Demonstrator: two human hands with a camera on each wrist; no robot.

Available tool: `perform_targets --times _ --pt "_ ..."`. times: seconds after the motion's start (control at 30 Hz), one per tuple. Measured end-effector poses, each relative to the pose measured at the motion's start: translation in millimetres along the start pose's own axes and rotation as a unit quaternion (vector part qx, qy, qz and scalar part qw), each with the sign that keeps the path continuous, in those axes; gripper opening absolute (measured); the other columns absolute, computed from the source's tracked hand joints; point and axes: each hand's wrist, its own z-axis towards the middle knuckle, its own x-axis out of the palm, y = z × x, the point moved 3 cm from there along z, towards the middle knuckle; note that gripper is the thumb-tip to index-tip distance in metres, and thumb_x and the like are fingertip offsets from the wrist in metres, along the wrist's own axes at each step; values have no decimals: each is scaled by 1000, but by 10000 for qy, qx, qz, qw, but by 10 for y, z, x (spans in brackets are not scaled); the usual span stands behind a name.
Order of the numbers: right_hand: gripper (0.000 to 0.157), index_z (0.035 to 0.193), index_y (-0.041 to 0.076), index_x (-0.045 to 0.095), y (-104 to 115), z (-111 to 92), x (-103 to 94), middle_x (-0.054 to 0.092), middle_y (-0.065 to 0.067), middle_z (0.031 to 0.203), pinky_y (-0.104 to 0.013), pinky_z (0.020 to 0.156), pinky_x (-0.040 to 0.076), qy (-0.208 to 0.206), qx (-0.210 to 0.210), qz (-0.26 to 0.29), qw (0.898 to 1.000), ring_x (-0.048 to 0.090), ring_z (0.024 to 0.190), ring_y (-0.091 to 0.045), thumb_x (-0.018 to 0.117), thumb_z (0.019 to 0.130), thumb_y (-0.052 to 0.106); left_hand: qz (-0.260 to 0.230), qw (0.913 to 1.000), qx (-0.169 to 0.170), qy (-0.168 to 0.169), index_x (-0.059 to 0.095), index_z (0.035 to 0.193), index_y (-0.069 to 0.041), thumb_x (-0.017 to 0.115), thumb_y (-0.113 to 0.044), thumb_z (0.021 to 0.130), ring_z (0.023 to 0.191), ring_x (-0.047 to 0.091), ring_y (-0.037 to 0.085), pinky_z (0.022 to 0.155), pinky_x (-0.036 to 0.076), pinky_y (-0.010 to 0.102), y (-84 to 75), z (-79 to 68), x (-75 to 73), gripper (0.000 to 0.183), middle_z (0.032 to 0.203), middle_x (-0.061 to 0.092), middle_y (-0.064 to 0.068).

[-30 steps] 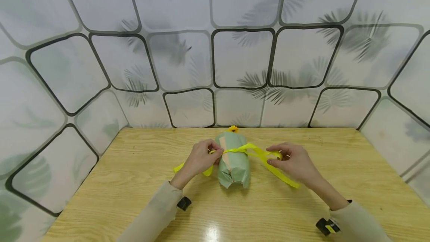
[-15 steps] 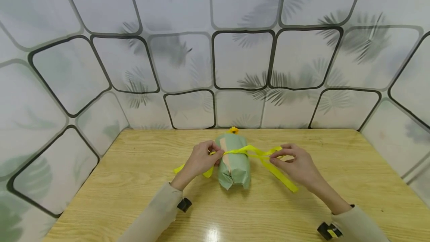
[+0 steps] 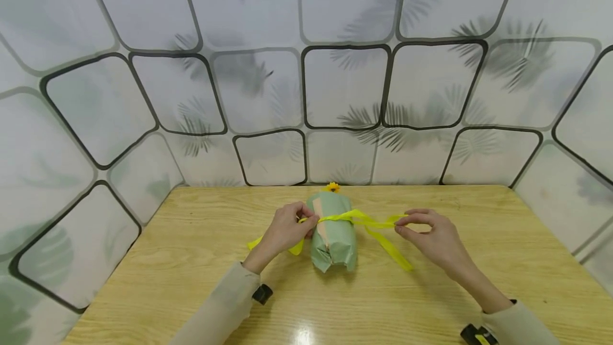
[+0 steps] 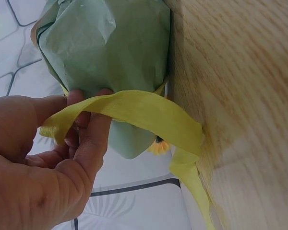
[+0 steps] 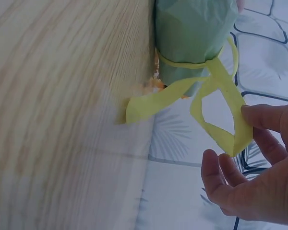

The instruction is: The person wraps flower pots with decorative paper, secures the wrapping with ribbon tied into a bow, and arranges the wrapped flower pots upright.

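A bouquet wrapped in green paper point(image 3: 341, 244) lies in the middle of the table, with an orange-yellow flower point(image 3: 332, 187) at its far end. Yellow ribbon point(image 3: 354, 216) runs around its middle. At the bouquet's left side my left hand point(image 3: 286, 229) pinches the ribbon, whose loose length point(image 4: 158, 115) curves over the fingers in the left wrist view. Out to the right, my right hand point(image 3: 437, 237) pinches the end of a ribbon loop point(image 5: 237, 112) between thumb and fingers. A separate ribbon tail point(image 3: 391, 252) slants down to the right, below that loop.
The wood-grain table point(image 3: 201, 292) meets a patterned wall covering point(image 3: 268, 89) along its back edge. Dark wrist cameras point(image 3: 262, 294) sit at both cuffs.
My right hand has moved right and slightly downward, drawing the ribbon loop out longer and flatter. The ribbon tail has shifted left. My left hand has stayed by the bouquet.
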Motion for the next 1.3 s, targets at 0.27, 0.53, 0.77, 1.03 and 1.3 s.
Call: perform_targets --times 0.27,0.53,0.77,1.03,1.3 --pt "24 109 12 79 -54 -33 -89 63 -17 136 -19 78 58 -56 33 -3 10000 59 125 -38 73 97 32 -34 10000 -55 23 68 98 -7 65 -22 102 70 71 23 61 59 28 -20 -2 -5 15 83 70 7" --pt "31 112 14 78 -154 -39 -198 67 -5 129 -21 83 54 -163 341 63 9993 56 116 -1 71 97 40 -24 10000 -20 32 68 98 -7 65 -22 102 72 72 27 61 59 28 -1 -9 -4 15 83 70 7" --pt "38 119 9 75 -236 -57 -263 67 21 107 -29 81 54 -284 551 421 9972 57 96 8 69 98 41 -66 10000 -29 41 68 98 -8 65 -22 102 71 72 23 62 60 28 24 4 -3 16 83 70 8" --pt "25 113 9 76 -345 -43 -365 70 15 80 -26 60 56 -444 781 1726 9809 62 67 -9 70 99 29 -102 9999 -55 77 68 98 -8 65 -22 102 69 71 19 62 60 28 22 9 -1 15 83 69 8" --pt "8 109 20 67 -411 -14 -387 80 3 89 -25 66 61 89 1042 4237 8997 78 80 -12 61 104 17 -89 9999 -48 48 68 97 -7 66 -22 101 68 71 20 61 60 28 21 3 -9 15 82 70 8"
